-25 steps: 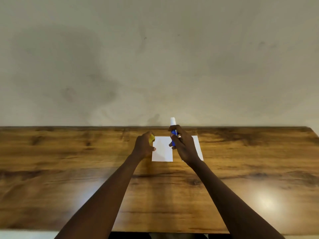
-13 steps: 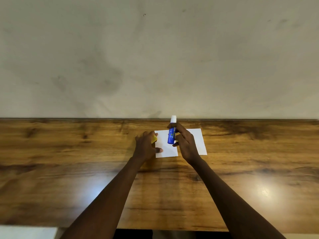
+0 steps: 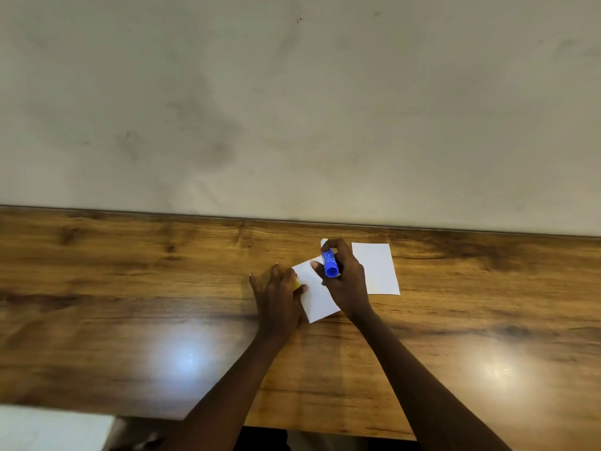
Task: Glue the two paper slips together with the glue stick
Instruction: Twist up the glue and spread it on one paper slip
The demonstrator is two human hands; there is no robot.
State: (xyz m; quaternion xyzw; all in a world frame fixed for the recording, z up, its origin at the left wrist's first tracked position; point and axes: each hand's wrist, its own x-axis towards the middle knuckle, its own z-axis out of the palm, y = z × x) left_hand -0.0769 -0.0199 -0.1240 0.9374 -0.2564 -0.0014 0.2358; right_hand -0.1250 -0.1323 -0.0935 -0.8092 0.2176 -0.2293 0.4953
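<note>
Reaching out from the near edge of the wooden table (image 3: 130, 320), both forearms are crossing the board toward the paper, with lamp glare lying on the wood to either side of them; nearest of the working parts, the left hand (image 3: 276, 294) is lying palm-down on the wood, its fingers spread flat and its thumb pressing the left edge of the near paper slip (image 3: 317, 299), which is sitting skewed, one corner pointing back at the person; something yellow (image 3: 296, 284) is peeking out under that thumb, possibly the cap, though I cannot tell for sure; just beyond, the right hand (image 3: 346, 281) is pinching the glue stick (image 3: 330, 263) between thumb and fingers, closed firmly round the blue barrel, the base turned toward the camera and the pale tip slanting away and downward over the slip's far corner; whether the tip is touching paper is hidden by the fingers; farther still and to the right, the second paper slip (image 3: 377, 268) is lying flat and square, apart from the first, untouched; behind it the table is meeting a plain wall (image 3: 292, 109).

By my judgement the gluing step is under way or just starting, with joining not yet begun; the next move is calling for steady strokes across the pinned slip while the left hand is keeping it from sliding, then lifting one slip onto the other with edges matched.
</note>
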